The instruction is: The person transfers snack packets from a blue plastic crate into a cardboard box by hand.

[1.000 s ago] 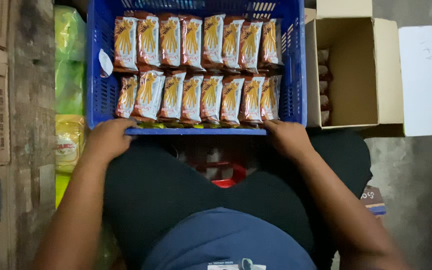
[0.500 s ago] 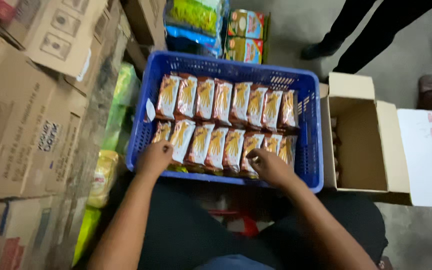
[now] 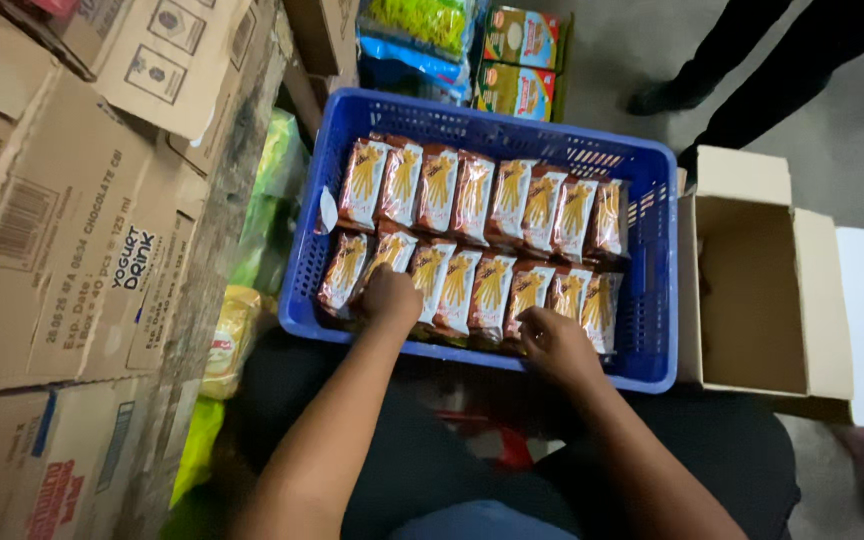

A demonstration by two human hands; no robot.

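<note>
Two rows of snack packs [image 3: 482, 240] filled the blue crate [image 3: 652, 300], which sat on the floor just past the person's knees. Left hand [image 3: 390, 297] was curled down on a near-row pack toward the left, right hand [image 3: 552, 342] on one further right — couldn't tell if either actually gripped anything. Open cardboard box [image 3: 752, 290] sat right beside the crate.
</note>
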